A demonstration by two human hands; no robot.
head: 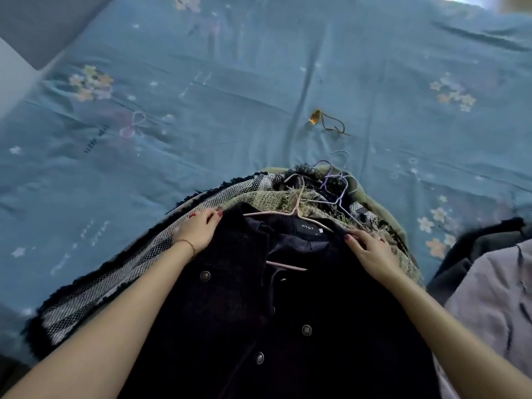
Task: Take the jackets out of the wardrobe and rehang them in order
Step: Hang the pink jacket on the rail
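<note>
Pile of jackets lying flat on the blue flower-print bedsheet (259,82), collars pointing away from the person. Top one: dark navy, fuzzy-textured jacket with round metal buttons (244,312), front open, collar label visible. It's on a pale pink wire hanger (296,214); the hook lies over the garment below, the lower bar shows inside the open front.

Left hand (198,228) sits on the navy jacket's left shoulder, fingers curled over the shoulder edge, gripping the fabric. Thin bracelet on that wrist. Right hand (371,251) is on the opposite shoulder, fingers bent with tips pressing into the cloth at the collar edge; can't tell if it really pinches or just rests.

Under it: olive-green woven jacket with fringed trim (267,198), then a black-and-white checked tweed jacket with dark fringe (115,272) fanning out to the left. Lilac and white wire hangers (339,182) tangled at the top of the pile.

Further up the sheet, well apart from the pile: small amber tag on a thin brown cord (316,118). Lower right: a heap of lilac-grey fabric (495,298) with dark cloth beside it.
</note>
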